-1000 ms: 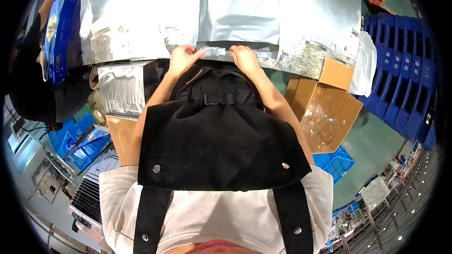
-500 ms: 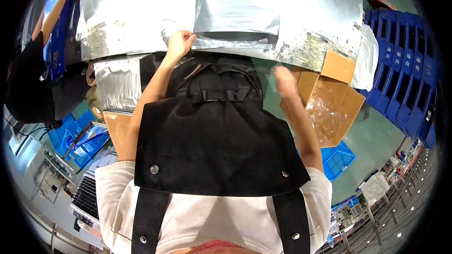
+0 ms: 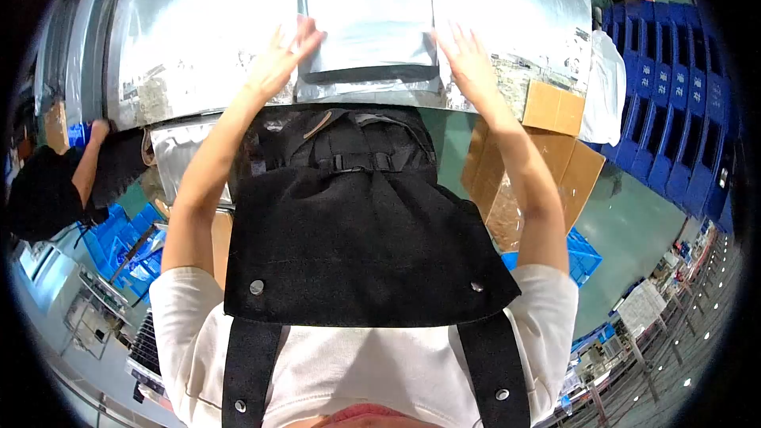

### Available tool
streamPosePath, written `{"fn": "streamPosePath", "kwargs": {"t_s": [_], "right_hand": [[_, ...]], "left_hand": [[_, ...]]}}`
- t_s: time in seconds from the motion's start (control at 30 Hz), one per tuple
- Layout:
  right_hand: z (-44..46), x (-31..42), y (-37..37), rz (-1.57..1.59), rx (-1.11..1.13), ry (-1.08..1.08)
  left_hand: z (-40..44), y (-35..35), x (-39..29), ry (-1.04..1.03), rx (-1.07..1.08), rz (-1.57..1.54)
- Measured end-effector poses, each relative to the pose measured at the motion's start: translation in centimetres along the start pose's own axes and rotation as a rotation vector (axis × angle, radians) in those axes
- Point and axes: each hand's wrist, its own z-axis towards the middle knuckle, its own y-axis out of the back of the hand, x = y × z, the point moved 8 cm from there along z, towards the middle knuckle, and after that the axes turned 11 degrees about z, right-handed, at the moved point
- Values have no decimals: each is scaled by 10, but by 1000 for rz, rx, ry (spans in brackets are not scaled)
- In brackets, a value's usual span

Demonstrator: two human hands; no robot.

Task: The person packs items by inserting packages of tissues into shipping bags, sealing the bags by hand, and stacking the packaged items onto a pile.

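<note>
silver bag (image 3: 369, 20) flanked by splayed left hand (image 3: 277, 62), fingers over edge, and splayed right hand (image 3: 469, 67); nothing gripped, side edges aimed forward.

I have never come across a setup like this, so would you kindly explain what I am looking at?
There is no machine here: a person works with two bare hands, seen by a camera worn on the head that looks forward and down. That is why the black apron fills the middle. Ahead lies a shiny table bearing a silvery plastic bag. The left hand and right hand are open at either side of the bag; neither appears to hold anything, though blur hides whether fingers touch it. A cardboard box stands to the right.
</note>
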Motion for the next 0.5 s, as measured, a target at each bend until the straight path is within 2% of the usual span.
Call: {"fn": "streamPosePath", "kwargs": {"t_s": [0.03,0.1,0.13,0.17,0.23,0.27,0.33,0.37,0.43,0.47,0.5], "right_hand": [[2,-2,-3,4,-1,14],[-5,19,-35,-67,223,413],[-11,15,-43,-21,311,416],[-18,4,-53,39,408,346],[-21,-10,-34,155,190,234],[-21,-14,-31,159,193,241],[-8,-39,-15,352,102,-12],[0,-45,-14,356,101,-9],[25,-67,-16,404,155,-105],[44,-78,-11,469,145,-153],[61,-86,-18,470,145,-148]], "left_hand": [[0,-9,-31,-387,53,254],[-5,-26,-54,-638,41,414],[-7,-33,-54,-608,287,310],[-14,-39,-48,-572,224,270],[-20,-37,-23,-360,134,-31],[-22,-38,-17,-352,139,-32],[-11,-18,6,-177,179,-230],[-2,-10,16,-174,182,-227],[15,-26,47,81,537,-519],[36,-6,56,11,305,-505],[50,-8,62,16,303,-504]]}}
